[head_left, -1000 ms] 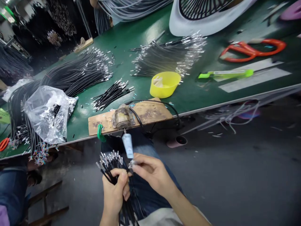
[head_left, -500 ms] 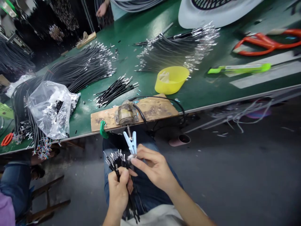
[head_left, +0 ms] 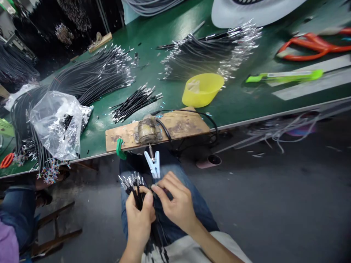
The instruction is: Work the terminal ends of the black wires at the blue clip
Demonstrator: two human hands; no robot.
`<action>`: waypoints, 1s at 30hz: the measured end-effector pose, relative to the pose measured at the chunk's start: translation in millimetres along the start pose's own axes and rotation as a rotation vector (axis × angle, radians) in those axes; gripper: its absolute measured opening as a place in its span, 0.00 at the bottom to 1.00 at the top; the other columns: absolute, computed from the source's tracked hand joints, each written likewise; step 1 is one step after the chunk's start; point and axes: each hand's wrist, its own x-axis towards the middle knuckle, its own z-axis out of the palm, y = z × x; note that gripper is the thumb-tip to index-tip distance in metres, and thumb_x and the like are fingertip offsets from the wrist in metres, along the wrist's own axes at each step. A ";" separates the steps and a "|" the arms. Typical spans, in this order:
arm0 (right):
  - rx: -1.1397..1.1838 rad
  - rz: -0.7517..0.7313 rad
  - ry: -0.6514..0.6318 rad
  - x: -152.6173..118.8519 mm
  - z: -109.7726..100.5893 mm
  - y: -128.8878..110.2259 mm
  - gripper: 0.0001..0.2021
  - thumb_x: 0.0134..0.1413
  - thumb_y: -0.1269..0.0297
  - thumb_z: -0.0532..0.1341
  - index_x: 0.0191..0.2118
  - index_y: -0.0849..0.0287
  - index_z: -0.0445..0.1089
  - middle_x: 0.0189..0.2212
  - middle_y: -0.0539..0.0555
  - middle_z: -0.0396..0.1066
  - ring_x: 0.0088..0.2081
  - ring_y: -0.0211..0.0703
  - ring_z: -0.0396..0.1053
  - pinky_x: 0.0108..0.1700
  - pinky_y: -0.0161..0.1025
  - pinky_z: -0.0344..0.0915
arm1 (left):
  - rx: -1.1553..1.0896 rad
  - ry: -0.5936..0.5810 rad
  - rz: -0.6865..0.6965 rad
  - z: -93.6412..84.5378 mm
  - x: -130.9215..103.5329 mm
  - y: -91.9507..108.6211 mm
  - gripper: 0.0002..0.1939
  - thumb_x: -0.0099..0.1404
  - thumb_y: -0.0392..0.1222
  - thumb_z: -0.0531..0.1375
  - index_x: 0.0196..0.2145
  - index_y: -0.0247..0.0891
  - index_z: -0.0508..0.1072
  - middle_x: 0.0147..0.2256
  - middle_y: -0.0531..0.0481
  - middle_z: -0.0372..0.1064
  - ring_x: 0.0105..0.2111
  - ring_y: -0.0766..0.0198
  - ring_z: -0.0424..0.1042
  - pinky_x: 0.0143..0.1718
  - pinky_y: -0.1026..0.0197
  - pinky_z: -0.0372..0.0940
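Note:
My left hand (head_left: 139, 219) grips a bundle of short black wires (head_left: 133, 184) with silver tips, held upright over my lap. My right hand (head_left: 175, 202) is beside it, fingertips pinching at the bundle near my left thumb. Just above both hands a pale blue clothes peg (head_left: 153, 164) hangs below the table edge. It sits under a wooden board (head_left: 181, 126) that carries a rusty metal fixture (head_left: 147, 132) and a black cable.
The green table (head_left: 236, 98) holds a yellow bowl (head_left: 202, 89), a small pile of short wires (head_left: 134, 104), large heaps of black wires (head_left: 90, 78), a clear plastic bag (head_left: 55, 124), a green knife (head_left: 282, 76) and orange scissors (head_left: 307, 47). Another person's leg (head_left: 13, 219) is at the left.
My right hand has let go of the blue peg and dropped down to the bundle. Both hands have come closer together; the peg now hangs free above them.

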 end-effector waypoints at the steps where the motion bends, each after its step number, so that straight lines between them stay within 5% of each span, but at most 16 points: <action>1: -0.046 -0.052 0.044 -2.5 2.5 -1.1 0.12 0.52 0.76 0.54 0.22 0.56 0.62 0.17 0.49 0.60 0.23 0.41 0.57 0.28 0.39 0.58 | 0.011 0.015 0.011 0.3 -0.4 0.2 0.23 0.46 0.60 0.65 0.28 0.37 0.67 0.16 0.61 0.51 0.13 0.76 0.48 0.13 0.70 0.47; 5: -0.002 -0.099 0.119 -7.6 6.0 -3.7 0.11 0.50 0.79 0.55 0.24 0.56 0.64 0.18 0.49 0.60 0.23 0.41 0.57 0.27 0.39 0.56 | 0.024 -0.023 0.007 -2.4 2.0 -1.8 0.22 0.46 0.60 0.65 0.23 0.36 0.67 0.13 0.61 0.48 0.12 0.75 0.46 0.12 0.69 0.44; 11: 0.371 0.146 0.011 -6.2 4.9 -0.7 0.10 0.54 0.73 0.55 0.23 0.58 0.66 0.19 0.50 0.63 0.23 0.40 0.62 0.26 0.37 0.60 | -0.009 -0.136 0.023 -9.3 4.1 -3.9 0.23 0.48 0.63 0.62 0.19 0.37 0.69 0.13 0.61 0.44 0.12 0.76 0.41 0.11 0.68 0.40; 16: 0.233 0.097 0.171 -8.8 8.9 -5.8 0.12 0.53 0.75 0.55 0.21 0.57 0.63 0.17 0.48 0.59 0.22 0.39 0.58 0.26 0.38 0.57 | 0.150 0.123 0.284 -2.0 -2.0 -2.2 0.16 0.49 0.54 0.65 0.18 0.38 0.74 0.16 0.52 0.64 0.19 0.67 0.62 0.23 0.64 0.61; 19: 0.187 0.019 0.249 -9.1 8.4 -9.0 0.10 0.52 0.77 0.55 0.23 0.57 0.65 0.19 0.49 0.60 0.23 0.39 0.58 0.27 0.38 0.57 | 0.153 0.146 0.305 3.1 -4.5 -2.5 0.15 0.51 0.52 0.64 0.18 0.38 0.74 0.19 0.50 0.68 0.22 0.66 0.65 0.28 0.63 0.62; 23: 0.521 0.254 0.071 -7.5 4.5 -3.1 0.09 0.54 0.68 0.57 0.25 0.58 0.69 0.21 0.51 0.63 0.26 0.40 0.60 0.28 0.38 0.58 | 0.040 0.023 0.157 5.4 -1.7 -3.1 0.22 0.51 0.60 0.61 0.18 0.36 0.70 0.12 0.58 0.51 0.12 0.74 0.48 0.13 0.68 0.47; 27: 0.962 0.606 -0.151 -8.0 2.4 8.7 0.12 0.52 0.55 0.61 0.27 0.58 0.73 0.22 0.50 0.65 0.24 0.37 0.60 0.27 0.36 0.58 | -0.020 -0.100 0.065 4.5 2.7 -0.9 0.25 0.49 0.64 0.61 0.17 0.37 0.66 0.11 0.61 0.44 0.11 0.75 0.42 0.10 0.68 0.42; 30: 0.962 0.618 -0.151 -6.8 -1.2 13.7 0.12 0.52 0.54 0.60 0.30 0.57 0.74 0.24 0.51 0.66 0.25 0.37 0.61 0.29 0.35 0.59 | -0.032 -0.116 0.041 3.7 4.7 2.1 0.25 0.48 0.64 0.61 0.16 0.38 0.65 0.11 0.60 0.43 0.11 0.76 0.42 0.10 0.68 0.40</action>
